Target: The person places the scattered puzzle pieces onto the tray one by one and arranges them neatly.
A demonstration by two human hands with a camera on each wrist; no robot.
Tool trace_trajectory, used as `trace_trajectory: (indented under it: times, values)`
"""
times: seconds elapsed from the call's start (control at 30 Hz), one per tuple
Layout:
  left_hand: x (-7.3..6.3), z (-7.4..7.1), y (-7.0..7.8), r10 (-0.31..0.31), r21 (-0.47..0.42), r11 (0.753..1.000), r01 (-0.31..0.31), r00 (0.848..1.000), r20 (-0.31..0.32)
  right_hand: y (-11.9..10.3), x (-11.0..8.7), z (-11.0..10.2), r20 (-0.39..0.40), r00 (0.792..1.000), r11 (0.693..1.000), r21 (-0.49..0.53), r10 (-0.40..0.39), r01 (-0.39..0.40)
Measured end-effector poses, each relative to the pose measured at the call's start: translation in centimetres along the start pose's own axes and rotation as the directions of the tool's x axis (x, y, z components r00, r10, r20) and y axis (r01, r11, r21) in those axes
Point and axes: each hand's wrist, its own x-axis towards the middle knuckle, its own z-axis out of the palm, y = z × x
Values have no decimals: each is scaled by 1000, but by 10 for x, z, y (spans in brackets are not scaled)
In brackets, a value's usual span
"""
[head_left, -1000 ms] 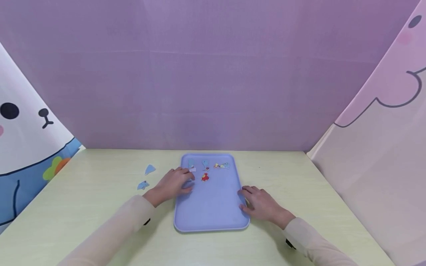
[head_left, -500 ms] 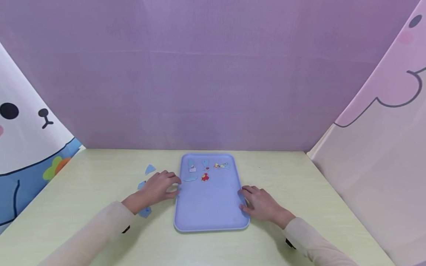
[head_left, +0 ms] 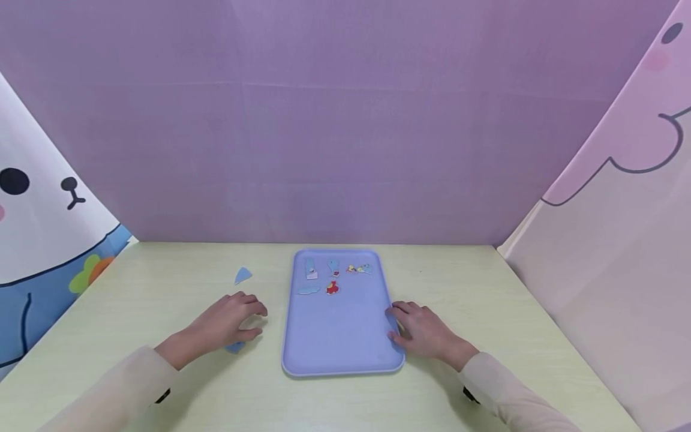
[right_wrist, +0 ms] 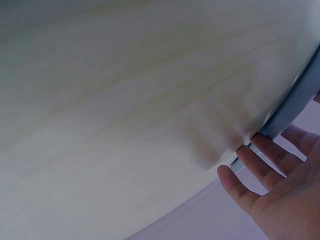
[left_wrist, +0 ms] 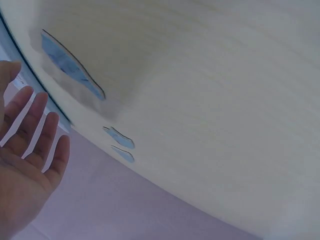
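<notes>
My left hand (head_left: 225, 324) hovers over the table left of the tray, fingers loosely spread and holding nothing, as the left wrist view also shows. Partly covered by it in the head view is a blue puzzle piece (head_left: 234, 347). Farther back lies a triangular blue puzzle piece (head_left: 243, 275). The left wrist view shows a larger blue piece (left_wrist: 72, 65) and two smaller ones. My right hand (head_left: 426, 332) rests its relaxed fingers at the right rim of the lilac tray (head_left: 345, 342). On the tray lie several pieces, among them a red one (head_left: 332, 288) and a flat pale-blue one (head_left: 309, 290).
The pale wooden table (head_left: 178, 282) extends around the tray on both sides. Behind it rises a purple cloth wall (head_left: 345, 132). Cartoon-printed panels stand at left and right.
My left hand has drawn back leftward from the tray to the loose pieces on the table, uncovering the flat pale-blue piece on the tray. The right hand has stayed at the rim.
</notes>
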Motion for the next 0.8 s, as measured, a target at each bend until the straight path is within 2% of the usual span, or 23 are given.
trace_trajectory:
  times: [0.3, 0.6, 0.8]
  values:
    - [-23, -4, -10, 52, -7, 999, -52, 998, -27, 2, -1, 0, -5, 1000, 1000, 3, -18, 18]
    - [-35, -11, -18, 48, -162, 986, -37, 997, 59, 3, -1, 0, -5, 1000, 999, 22, -23, 23]
    - [-39, -10, -20, 78, -185, 981, -65, 995, 65, 5, -1, 1, 2, 1000, 1000, 25, -18, 18]
